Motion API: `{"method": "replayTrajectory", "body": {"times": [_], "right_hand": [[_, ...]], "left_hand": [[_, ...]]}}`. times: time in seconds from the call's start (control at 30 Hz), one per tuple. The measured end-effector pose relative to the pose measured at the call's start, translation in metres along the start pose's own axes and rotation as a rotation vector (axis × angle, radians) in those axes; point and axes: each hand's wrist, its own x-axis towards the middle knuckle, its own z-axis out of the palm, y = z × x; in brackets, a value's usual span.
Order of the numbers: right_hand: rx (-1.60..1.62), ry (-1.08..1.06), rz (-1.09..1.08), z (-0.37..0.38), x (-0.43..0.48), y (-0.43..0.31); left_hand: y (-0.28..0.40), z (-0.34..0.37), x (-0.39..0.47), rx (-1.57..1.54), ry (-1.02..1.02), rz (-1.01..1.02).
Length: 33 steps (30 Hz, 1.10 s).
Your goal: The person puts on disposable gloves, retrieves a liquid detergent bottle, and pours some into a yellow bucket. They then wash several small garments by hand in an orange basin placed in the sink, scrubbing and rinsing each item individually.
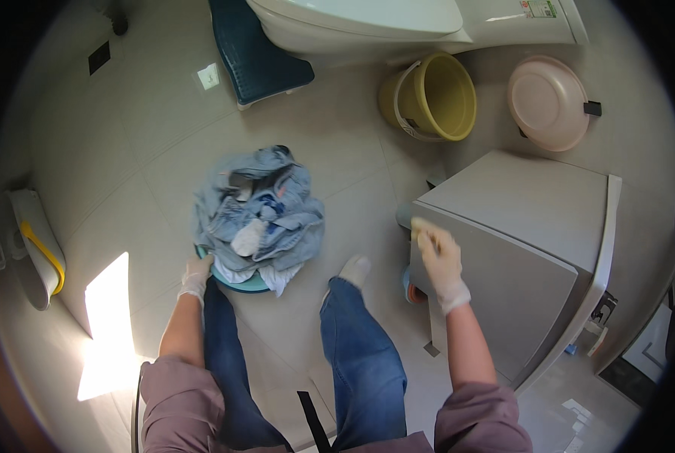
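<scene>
A heap of light-blue denim clothes (297, 232), with a white sock (249, 238) on top, fills a teal basin (246, 285) on the tiled floor. White cloth hangs over the near rim. My left hand (197, 270), in a pale thin glove, grips the basin's rim at its near left side. Gloved the same way, my right hand (442, 257) is raised in front of the grey cabinet (496, 283) at the right, its fingers curled. Nothing shows in it, though whether the fingers are fully closed is not plain.
Beyond the basin stand a dark blue stool (258, 62) and a white toilet (360, 22). A yellow-green bucket (397, 102) lies tilted near the toilet, and a pink basin (547, 102) leans at the wall. A white and grey container with a yellow handle (45, 257) is at the left.
</scene>
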Motion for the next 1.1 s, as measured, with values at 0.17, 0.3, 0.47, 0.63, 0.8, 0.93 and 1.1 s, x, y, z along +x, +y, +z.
{"method": "replayTrajectory", "body": {"times": [0.17, 0.3, 0.47, 0.63, 0.8, 0.93, 1.1], "right_hand": [[0.581, 0.141, 0.469, 0.015, 0.167, 0.123], [1.027, 0.158, 0.757, 0.001, 0.260, 0.206], [1.632, 0.305, 0.986, -0.015, 0.388, 0.241], [1.333, 0.500, 0.815, 0.007, 0.370, 0.286], [1.437, 0.608, 0.791, 0.057, 0.308, 0.297], [1.384, 0.501, 0.859, 0.054, 0.242, 0.265], [1.162, 0.276, 0.803, 0.037, 0.154, 0.187]], "left_hand": [[-0.010, -0.014, 0.001, -0.278, -0.003, 0.055], [-0.011, 0.003, 0.004, -0.341, 0.211, -0.024], [-0.055, 0.032, 0.004, -0.400, 0.786, 0.075], [0.077, 0.052, -0.103, -0.240, 0.935, 0.433], [0.115, 0.087, -0.164, -0.353, 0.769, 0.523], [0.132, 0.109, -0.215, -0.373, 0.559, 0.552], [0.155, 0.110, -0.263, -0.582, 0.297, 0.520]]}}
